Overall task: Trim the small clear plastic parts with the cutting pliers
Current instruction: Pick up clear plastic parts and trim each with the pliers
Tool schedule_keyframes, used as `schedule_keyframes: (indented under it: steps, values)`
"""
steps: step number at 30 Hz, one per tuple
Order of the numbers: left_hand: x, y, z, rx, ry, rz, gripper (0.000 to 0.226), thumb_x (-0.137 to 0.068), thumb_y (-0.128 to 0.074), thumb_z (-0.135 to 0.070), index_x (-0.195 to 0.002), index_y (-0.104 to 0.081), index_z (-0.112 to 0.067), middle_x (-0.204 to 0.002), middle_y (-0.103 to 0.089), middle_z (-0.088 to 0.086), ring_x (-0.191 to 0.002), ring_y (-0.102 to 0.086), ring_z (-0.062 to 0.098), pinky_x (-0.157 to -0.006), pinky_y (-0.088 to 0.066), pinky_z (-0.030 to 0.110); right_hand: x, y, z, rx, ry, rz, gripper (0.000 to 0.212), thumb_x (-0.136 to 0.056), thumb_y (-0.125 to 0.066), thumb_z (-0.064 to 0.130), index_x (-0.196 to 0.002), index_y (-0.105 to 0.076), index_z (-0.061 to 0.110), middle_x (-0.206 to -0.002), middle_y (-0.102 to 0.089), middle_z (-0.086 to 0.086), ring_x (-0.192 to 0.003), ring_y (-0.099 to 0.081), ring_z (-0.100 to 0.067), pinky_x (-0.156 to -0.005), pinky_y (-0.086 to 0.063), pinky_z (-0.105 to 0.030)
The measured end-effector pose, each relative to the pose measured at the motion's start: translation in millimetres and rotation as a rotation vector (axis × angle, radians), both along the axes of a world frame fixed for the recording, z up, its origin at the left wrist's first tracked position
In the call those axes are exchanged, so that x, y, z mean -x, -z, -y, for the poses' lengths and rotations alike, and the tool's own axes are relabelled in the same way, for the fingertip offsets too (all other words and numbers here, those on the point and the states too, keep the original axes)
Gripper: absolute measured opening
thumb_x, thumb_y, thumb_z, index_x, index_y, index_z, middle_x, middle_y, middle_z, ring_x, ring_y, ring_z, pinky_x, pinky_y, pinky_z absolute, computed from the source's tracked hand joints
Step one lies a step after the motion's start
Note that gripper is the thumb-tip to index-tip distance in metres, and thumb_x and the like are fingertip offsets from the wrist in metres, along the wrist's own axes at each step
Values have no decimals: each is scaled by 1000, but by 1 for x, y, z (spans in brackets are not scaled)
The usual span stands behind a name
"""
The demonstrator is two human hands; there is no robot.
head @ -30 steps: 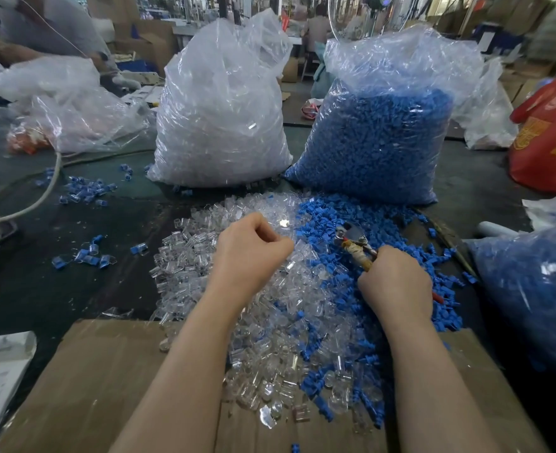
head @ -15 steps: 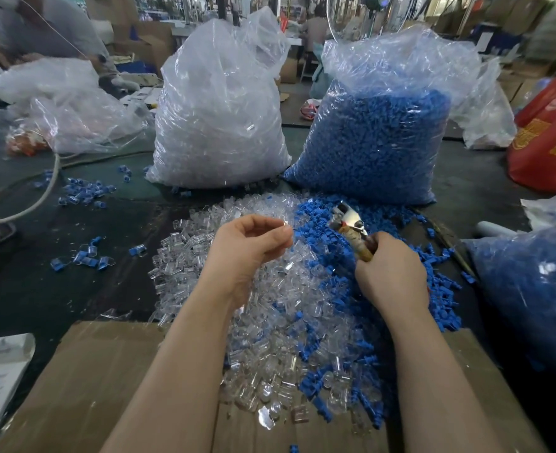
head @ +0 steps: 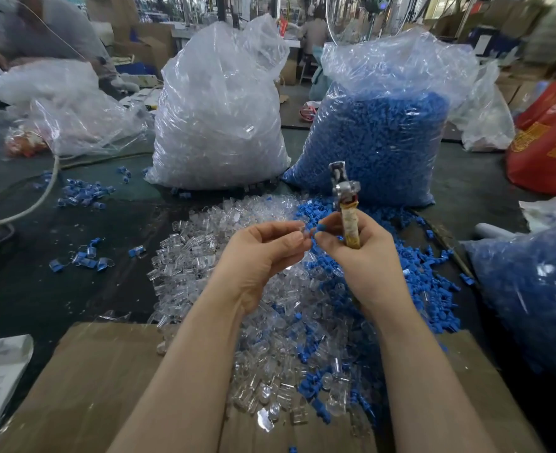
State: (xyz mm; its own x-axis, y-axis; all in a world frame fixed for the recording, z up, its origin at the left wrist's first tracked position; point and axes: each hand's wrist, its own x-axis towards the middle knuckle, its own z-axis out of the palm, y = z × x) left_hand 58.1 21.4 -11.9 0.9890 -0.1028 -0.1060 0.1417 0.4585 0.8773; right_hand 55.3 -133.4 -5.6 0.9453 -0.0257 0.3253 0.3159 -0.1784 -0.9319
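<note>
Centrally, a small clear plastic part [head: 302, 231] is pinched at the left hand's [head: 263, 256] fingertips, meeting the right hand [head: 361, 253], which grips the cutting pliers [head: 344, 197] upright (jaws up) above the clear-and-blue pile [head: 270, 322]; two full bags [head: 217, 119] stand at upper centre

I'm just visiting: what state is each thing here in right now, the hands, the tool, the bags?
Left hand: raised, pinching a small clear part.
Right hand: gripping the cutting pliers, fingertips pinching a blue part.
Cutting pliers: upright, head up, cutting nothing.
Clear bag: full, upright.
Blue bag: full, upright.
Loose pile: spread across the table and cardboard.
</note>
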Motion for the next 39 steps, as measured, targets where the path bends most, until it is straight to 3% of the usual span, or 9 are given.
schedule_keyframes:
  steps: [8,13,24,29,34,39]
  values:
    - [0,-1,-1,47,20,-1,32,-66,-74,-7,-98,-71,-4,-95,-76,12,-88,-74,18,-73,-58,23,2,-1,-4,-133,28,16,16,-90,-68,9,-82,-68,23,-66,-66,17,-59,-57,6,-56,-44,-8]
    - [0,-2,0,49,22,16,34,-65,-74,-5,-100,-70,-3,-96,-76,14,-89,-74,19,-73,-57,22,1,-1,-5,-117,29,14,20,-90,-68,8,-80,-68,25,-72,-69,13,-71,-63,1,-67,-49,-10]
    - [3,-5,4,15,-13,47,33,-65,-74,-6,-97,-72,-5,-94,-76,12,-87,-74,18,-71,-57,20,1,2,-6,-31,35,16,15,-90,-70,13,-80,-66,24,-76,-68,7,-70,-61,-3,-69,-53,-15]
    - [4,-6,5,-35,-45,75,28,-69,-74,-2,-96,-73,-6,-94,-76,11,-87,-74,17,-75,-58,22,2,2,-8,37,60,53,14,-90,-70,15,-80,-65,23,-77,-66,2,-71,-61,-17,-66,-52,-28]
    - [5,-8,5,-115,-66,124,29,-58,-81,-15,-87,-78,-16,-93,-77,9,-89,-72,18,-84,-58,27,2,3,-8,109,86,60,9,-91,-67,17,-83,-65,19,-73,-63,-7,-64,-55,-21,-64,-49,-41]
    - [6,-8,8,-215,-137,146,20,-75,-78,-2,-88,-77,-18,-92,-77,8,-92,-72,20,-88,-57,31,1,4,-8,127,85,50,5,-92,-67,18,-86,-67,18,-72,-65,-4,-67,-58,-23,-66,-52,-45]
